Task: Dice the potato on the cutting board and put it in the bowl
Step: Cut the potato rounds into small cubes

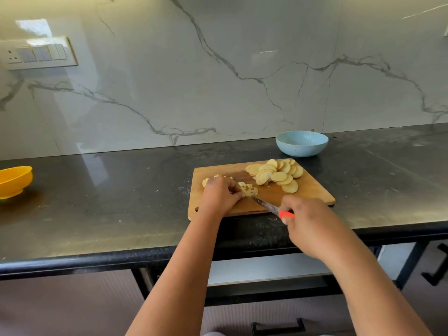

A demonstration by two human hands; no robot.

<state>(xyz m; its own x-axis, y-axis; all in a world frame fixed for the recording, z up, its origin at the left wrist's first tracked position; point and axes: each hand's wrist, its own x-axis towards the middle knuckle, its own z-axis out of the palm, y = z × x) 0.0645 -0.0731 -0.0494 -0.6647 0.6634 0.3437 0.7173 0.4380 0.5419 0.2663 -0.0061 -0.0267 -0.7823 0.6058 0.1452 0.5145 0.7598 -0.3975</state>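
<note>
A wooden cutting board (312,190) lies on the black counter. Round potato slices (278,174) are piled at its far right. Small diced pieces (249,189) lie near its left middle. My left hand (221,195) covers part of the potato there, fingers curled over the pieces. My right hand (312,221) grips a knife (266,206) by its orange handle, the blade pointing left toward the diced pieces. A light blue bowl (301,143) stands behind the board, and it looks empty.
A yellow bowl (14,180) sits at the counter's far left edge of view. A switch panel (36,53) is on the marble wall. Below the counter's front edge (97,260) are drawers with dark handles.
</note>
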